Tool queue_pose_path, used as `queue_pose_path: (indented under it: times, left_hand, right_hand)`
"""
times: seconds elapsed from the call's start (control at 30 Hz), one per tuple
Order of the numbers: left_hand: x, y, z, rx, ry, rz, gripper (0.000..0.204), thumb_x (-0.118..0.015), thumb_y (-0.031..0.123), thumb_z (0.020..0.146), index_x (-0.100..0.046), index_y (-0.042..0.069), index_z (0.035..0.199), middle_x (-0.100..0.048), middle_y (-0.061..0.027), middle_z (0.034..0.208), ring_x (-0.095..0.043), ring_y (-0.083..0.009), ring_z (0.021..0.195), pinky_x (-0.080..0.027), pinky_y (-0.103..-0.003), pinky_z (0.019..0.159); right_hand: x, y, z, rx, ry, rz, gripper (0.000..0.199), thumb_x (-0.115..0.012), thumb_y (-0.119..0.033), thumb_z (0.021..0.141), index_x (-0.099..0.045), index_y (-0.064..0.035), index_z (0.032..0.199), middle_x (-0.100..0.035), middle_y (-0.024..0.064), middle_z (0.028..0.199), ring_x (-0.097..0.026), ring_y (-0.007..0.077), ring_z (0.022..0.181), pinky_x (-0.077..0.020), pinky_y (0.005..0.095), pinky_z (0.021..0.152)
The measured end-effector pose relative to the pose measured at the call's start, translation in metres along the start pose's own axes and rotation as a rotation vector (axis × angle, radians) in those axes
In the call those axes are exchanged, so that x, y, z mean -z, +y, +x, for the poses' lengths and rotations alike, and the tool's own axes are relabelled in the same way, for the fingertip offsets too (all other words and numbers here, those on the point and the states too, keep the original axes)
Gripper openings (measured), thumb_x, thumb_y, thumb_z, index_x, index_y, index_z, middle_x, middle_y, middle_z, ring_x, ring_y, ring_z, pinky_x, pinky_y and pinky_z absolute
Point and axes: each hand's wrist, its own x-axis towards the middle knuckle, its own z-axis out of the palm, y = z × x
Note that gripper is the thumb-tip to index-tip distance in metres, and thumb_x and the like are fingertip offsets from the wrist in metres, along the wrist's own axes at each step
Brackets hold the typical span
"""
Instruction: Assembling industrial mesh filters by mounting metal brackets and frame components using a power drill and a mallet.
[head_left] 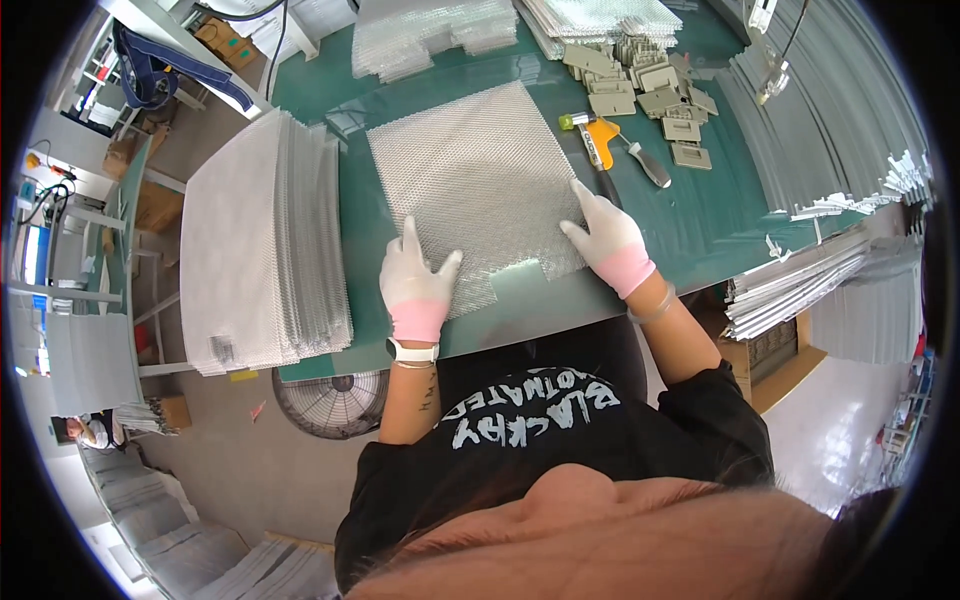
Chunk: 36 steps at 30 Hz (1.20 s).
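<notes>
Gently steady the mesh sheet between your left hand and right hand, both spread and unclenched at its side edges, with light, even pressure.

mesh sheet | silver-grey, notched near side | flat, slightly askew | on green tabletop, by its front edge

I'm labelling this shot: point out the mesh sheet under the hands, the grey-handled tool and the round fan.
Mesh sheet (482, 190): head view, middle of its face.
Grey-handled tool (651, 166): head view, on its handle.
Round fan (328, 404): head view, on its grille.
</notes>
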Motion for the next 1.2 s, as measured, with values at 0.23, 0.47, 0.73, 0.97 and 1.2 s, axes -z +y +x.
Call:
queue_pose_path:
  times: [0.23, 0.47, 0.73, 0.97, 1.2]
  left_hand:
    - [-0.001, -0.003, 0.003, -0.029, -0.009, 0.079, 0.084, -0.081, 0.039, 0.075, -0.047, 0.001, 0.142, -0.060, -0.0164, 0.098, -0.063, -0.0283, 0.080, -0.053, -0.040, 0.075]
    - [0.012, 0.010, 0.014, 0.138, -0.116, 0.164, 0.084, -0.080, 0.045, 0.074, -0.047, 0.012, 0.145, -0.052, -0.0210, 0.127, -0.054, -0.0387, 0.114, -0.045, -0.048, 0.099]
    - [0.019, -0.014, -0.003, -0.329, -0.332, 0.216, 0.073, -0.076, 0.048, 0.075, -0.056, 0.020, 0.139, -0.038, -0.0176, 0.153, -0.027, -0.0456, 0.143, -0.013, -0.062, 0.118]
    - [0.036, 0.002, -0.077, -0.493, 0.163, -0.007, 0.053, -0.076, 0.032, 0.075, -0.061, 0.007, 0.119, -0.052, -0.0167, 0.133, -0.038, -0.0426, 0.133, -0.022, -0.063, 0.111]
    - [-0.041, -0.038, -0.182, 0.382, -0.872, -1.500, 0.033, -0.055, 0.028, 0.102, -0.061, -0.002, 0.115, -0.067, -0.0126, 0.110, -0.066, -0.0207, 0.094, -0.055, -0.035, 0.083]
  right_hand:
    - [0.003, 0.007, 0.012, -0.021, -0.110, 0.012, 0.062, -0.066, -0.027, 0.089, -0.045, -0.0007, 0.141, -0.065, 0.0215, 0.105, -0.062, 0.0382, 0.101, -0.0502, 0.0436, 0.088]
    - [0.028, -0.004, 0.017, -0.065, -0.206, -0.314, 0.046, -0.061, -0.041, 0.091, -0.062, -0.0100, 0.124, -0.066, 0.0168, 0.099, -0.065, 0.0343, 0.093, -0.0522, 0.0437, 0.082]
    - [0.073, 0.163, 0.040, -0.383, 0.375, -0.609, 0.059, -0.071, -0.049, 0.081, -0.060, -0.0162, 0.129, -0.060, 0.0189, 0.122, -0.058, 0.0365, 0.115, -0.0533, 0.0473, 0.091]
    - [0.089, 0.201, 0.016, -0.247, 0.076, -0.695, 0.025, -0.051, -0.029, 0.100, -0.057, -0.0045, 0.097, -0.065, 0.0210, 0.102, -0.068, 0.0386, 0.083, -0.0578, 0.0456, 0.073]
    - [0.102, 0.087, -0.038, -0.022, 0.240, 0.031, 0.014, -0.065, -0.013, 0.089, -0.065, -0.0014, 0.096, -0.065, 0.0142, 0.079, -0.066, 0.0292, 0.072, -0.0524, 0.0379, 0.066]
